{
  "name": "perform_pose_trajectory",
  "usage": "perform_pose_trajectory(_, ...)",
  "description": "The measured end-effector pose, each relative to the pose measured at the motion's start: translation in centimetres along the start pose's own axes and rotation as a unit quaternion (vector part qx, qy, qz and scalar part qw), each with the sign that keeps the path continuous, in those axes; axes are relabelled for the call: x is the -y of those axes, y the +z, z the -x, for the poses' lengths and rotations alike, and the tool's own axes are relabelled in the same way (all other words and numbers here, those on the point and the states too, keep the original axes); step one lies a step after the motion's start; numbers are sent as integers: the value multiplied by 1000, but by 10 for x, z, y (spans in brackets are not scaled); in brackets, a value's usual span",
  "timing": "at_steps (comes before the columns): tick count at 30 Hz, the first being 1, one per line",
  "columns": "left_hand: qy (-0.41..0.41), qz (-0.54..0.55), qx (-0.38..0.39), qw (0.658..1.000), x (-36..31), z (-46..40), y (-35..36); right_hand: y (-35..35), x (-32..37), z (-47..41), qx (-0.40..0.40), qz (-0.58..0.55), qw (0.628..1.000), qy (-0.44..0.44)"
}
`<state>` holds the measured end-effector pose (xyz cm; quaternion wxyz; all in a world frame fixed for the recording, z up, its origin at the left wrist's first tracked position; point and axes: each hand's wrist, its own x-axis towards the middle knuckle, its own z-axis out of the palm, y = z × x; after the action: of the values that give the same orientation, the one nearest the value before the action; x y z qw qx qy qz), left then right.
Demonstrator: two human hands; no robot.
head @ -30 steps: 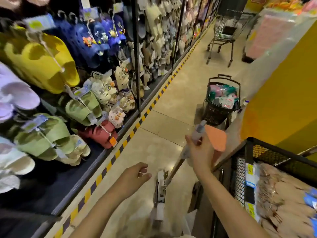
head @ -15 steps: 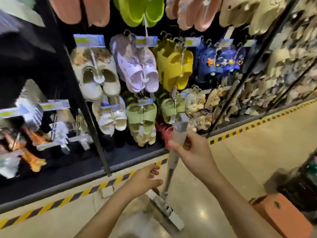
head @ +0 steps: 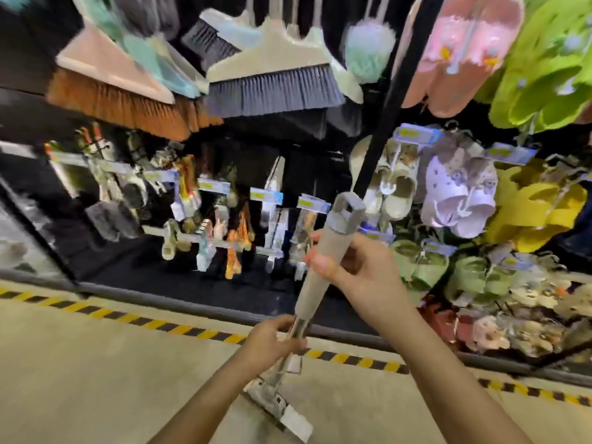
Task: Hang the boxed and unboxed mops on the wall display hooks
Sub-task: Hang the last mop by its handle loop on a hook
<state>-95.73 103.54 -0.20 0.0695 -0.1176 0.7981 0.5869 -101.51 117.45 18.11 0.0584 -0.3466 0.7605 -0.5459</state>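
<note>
Shop aisle, right hand (head: 362, 277) gripping mop (head: 320, 283) handle, left hand (head: 272, 341) curled round shaft below

Floor (head: 96, 363): plain beige, smooth, with a yellow-black hazard stripe (head: 179, 328) running along the base of the wall display (head: 192, 283). Display is a black panel split by a dark upright post (head: 384, 123); brooms (head: 272, 81) hang on the top row, small tagged items (head: 237, 241) on hooks below, slippers (head: 458, 193) right of the post.

Both forearms reach forward, the right hand (head: 362, 270) raised above the left hand (head: 272, 341), fingers curled.
</note>
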Motion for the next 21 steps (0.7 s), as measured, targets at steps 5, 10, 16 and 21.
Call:
perform_pose_trajectory(5, -3, 54, -123, 991, 40, 42, -98, 97, 45, -51, 84, -60, 993, -54)
perform_pose_trajectory(10, -13, 102, -247, 963, 78, 92, -190, 199, 86, -96, 171, -127, 974, -84)
perform_pose_trajectory(16, -30, 131, -348, 928, 112, 137, -293, 312, 123, -158, 254, -211, 938, -106)
perform_pose_trajectory(21, -54, 166, -447, 878, 145, 162, -380, 417, 147, -217, 327, -284, 894, -116)
